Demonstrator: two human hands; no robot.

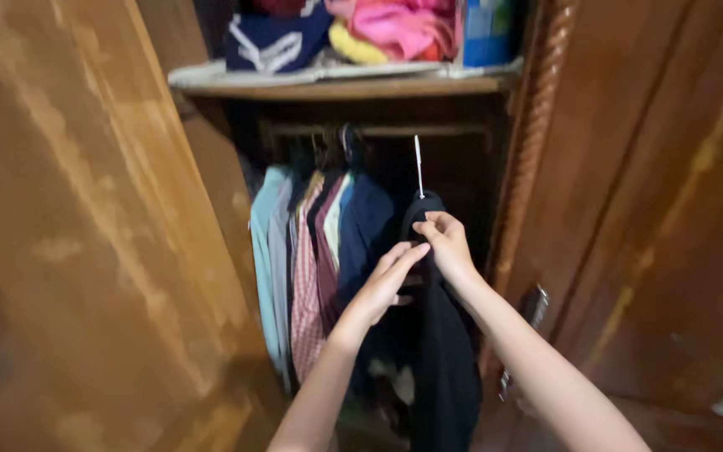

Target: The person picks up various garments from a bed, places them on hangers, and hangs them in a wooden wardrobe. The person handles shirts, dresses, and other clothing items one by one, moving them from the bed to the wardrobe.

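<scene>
A dark garment hangs at centre frame from a hanger whose pale hook points straight up, not yet over the rail that runs across the upper middle of the wardrobe. The right hand pinches the cloth at the collar, just under the hook, fingers curled onto the fabric. The left hand comes in from lower centre with its fingers stretched and drawn together, the tips touching the same collar area beside the right hand; whether it really grips the cloth cannot be told.

Left of the garment, a row of hung clothes fills the middle of the frame: pale blue, red check, maroon, then navy just beside the dark piece. Above them a shelf across the top carries folded clothes in navy, yellow and pink, and a blue container at upper right. A wooden door takes the whole left side, another the right, with a twisted wooden post between it and the opening.

As a judgement: the hold is on cloth alone, so the garment could slide off the hanger's shoulders, and the free hook could snag the navy piece beside it or miss the rail in that dim space
</scene>
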